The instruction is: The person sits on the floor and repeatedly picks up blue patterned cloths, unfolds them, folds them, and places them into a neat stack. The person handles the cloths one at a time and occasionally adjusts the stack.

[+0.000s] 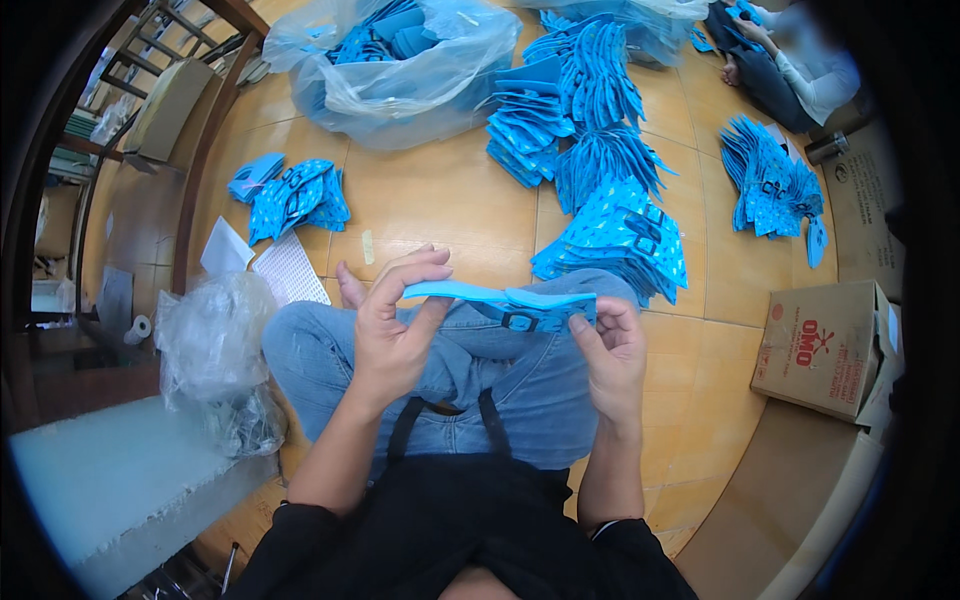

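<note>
Tiled floor (440,190) runs open to the far plastic bag (455,80), cardboard box (815,345) edging right; left hand (390,345) and right hand (614,360) pinch the blue piece (550,306) above the lap (455,365).

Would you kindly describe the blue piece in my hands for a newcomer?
Find the jeans at the picture's centre. Over them, the blue piece spans left hand to right hand. Unlike the blue stacks on the floor, it is held up.

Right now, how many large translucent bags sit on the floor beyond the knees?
2: the open bag left of centre, with blue pieces inside, and the second bag right of it, cut by the top edge. Others may be hidden.
</note>
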Tool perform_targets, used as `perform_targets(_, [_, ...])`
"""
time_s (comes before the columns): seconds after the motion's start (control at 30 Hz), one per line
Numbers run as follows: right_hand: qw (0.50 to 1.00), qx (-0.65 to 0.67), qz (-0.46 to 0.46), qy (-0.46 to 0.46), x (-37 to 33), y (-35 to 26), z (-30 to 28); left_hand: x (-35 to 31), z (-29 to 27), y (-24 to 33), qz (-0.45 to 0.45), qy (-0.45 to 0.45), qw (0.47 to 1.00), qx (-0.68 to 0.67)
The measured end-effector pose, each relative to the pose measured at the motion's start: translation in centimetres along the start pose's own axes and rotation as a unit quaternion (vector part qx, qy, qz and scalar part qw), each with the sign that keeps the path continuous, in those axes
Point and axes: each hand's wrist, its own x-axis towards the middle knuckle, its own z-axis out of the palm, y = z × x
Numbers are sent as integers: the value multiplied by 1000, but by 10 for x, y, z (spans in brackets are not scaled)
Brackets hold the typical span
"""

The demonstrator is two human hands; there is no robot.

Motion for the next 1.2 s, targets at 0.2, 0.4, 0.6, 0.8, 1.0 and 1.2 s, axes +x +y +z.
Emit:
perform_targets(0.2, [1000, -20, -10, 17, -2, 1, 6, -2, -6, 3, 34, 5, 999, 13])
perform_targets(0.4, [998, 31, -50, -12, -1, -5, 15, -2, -5, -6, 8, 7, 998, 59])
perform_targets(0.6, [986, 125, 89, 69, 1, -11, 16, 0, -14, -10, -222, -52, 932, -283])
perform_targets(0.8, [968, 194, 157, 23, 4, -15, 15, 19, -25, -9, -335, -44, 737, -585])
perform_targets(1.0, [992, 89, 69, 55, 24, -27, -26, 32, 12, 9, -267, -85, 859, -429])
perform_targets(1.2, [990, -123, 5, 75, 84, -58, -132, 121, 119, -23, -150, -260, 882, -362])
